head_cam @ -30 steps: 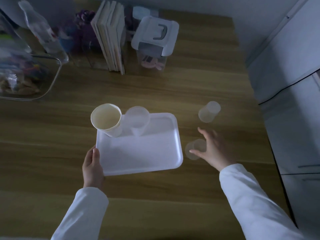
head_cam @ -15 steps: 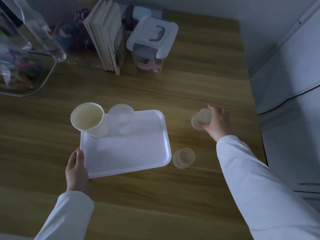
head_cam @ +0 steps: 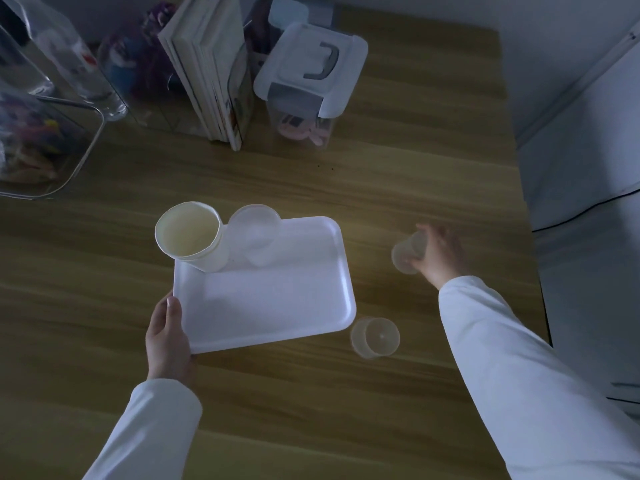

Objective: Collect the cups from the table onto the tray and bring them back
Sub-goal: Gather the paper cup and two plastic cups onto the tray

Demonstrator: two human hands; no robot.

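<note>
My right hand (head_cam: 441, 252) is closed around a small clear cup (head_cam: 408, 252), tilted with its mouth toward the tray and held near the right edge of the wooden table (head_cam: 415, 161). My left hand (head_cam: 168, 336) grips the near left corner of the white tray (head_cam: 273, 299), thumb on top of the rim. Two cups already stand in the tray's far left corner: a paper cup (head_cam: 192, 237) and a clear cup (head_cam: 256, 233) touching it. Another small clear cup (head_cam: 375, 337) sits on the table just beside the tray's near right corner. The risks as I judge them: the thin plastic could buckle or slip if I squeeze badly, my sleeve could knock over the cup by the corner as I swing across it, and the load crowded into one corner could tip the tray when I lift it one-handed. The tabletop is smooth wood grain, dimly lit; along its far edge stand books (head_cam: 207, 67), a lidded plastic container (head_cam: 308, 77), a bottle (head_cam: 69, 53) and a clear bin (head_cam: 45, 147). Pale cabinets fill the right side.
</note>
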